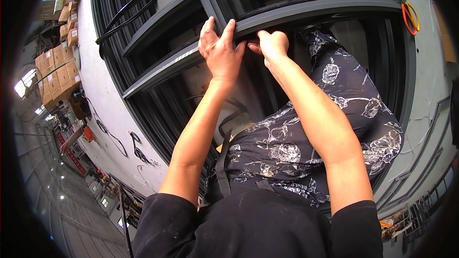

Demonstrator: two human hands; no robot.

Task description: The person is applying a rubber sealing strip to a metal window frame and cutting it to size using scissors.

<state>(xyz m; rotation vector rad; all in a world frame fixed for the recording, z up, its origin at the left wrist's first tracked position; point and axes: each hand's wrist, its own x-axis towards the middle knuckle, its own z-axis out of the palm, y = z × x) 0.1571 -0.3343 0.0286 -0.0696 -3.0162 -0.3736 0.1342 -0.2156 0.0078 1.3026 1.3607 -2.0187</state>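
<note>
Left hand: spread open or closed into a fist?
Spread open: the left hand rests on the dark frame, its extended fingers visibly apart.

From my feed, I see a large hall curving around the fisheye rim. A pale floor (pixel 103 98) runs down the left side, with loose black cables (pixel 138 149) lying on it. Brown cartons (pixel 57 74) stand stacked at the upper left, near a bright window (pixel 25 84). Below, I make out a dark red banner (pixel 75 161) and a grey ribbed expanse (pixel 36 172), roof or wall, I can't tell which, dotted with small white lights (pixel 62 177). On my right, slim dark frames (pixel 420 174) lie on pale ground; blurred clutter with some orange (pixel 394 227) sits at the lower right.
</note>
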